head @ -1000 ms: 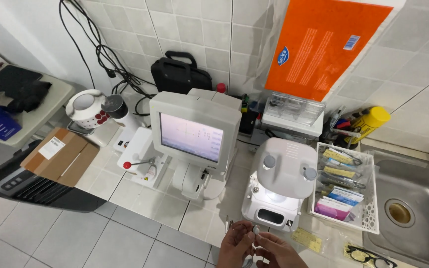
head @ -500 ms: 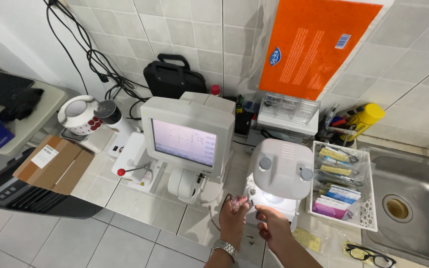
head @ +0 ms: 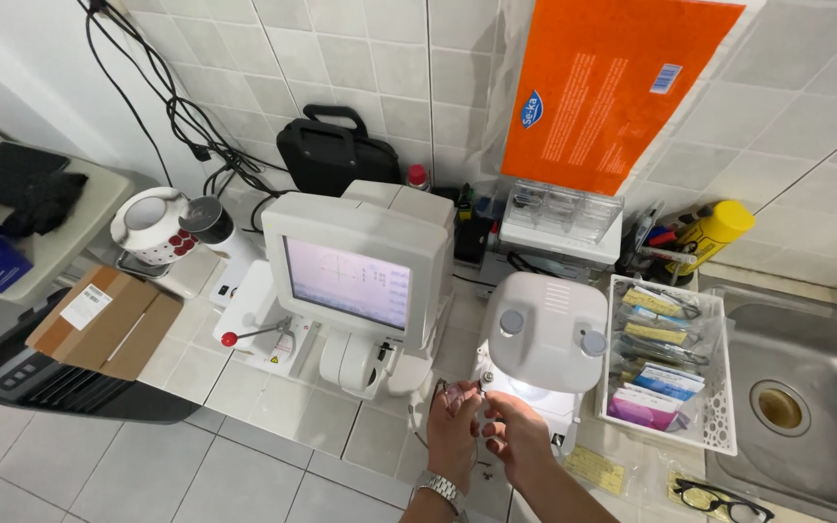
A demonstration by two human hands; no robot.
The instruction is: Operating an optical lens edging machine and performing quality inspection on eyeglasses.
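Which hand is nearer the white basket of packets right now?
Right. The right hand is at the front of the small white machine, just left of the white basket. The left hand sits beside it, farther left, wearing a wristwatch.

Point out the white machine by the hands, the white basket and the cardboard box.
white machine (head: 546,329), head view, on its rounded top.
white basket (head: 721,387), head view, on its right rim.
cardboard box (head: 108,324), head view, on its top flap.
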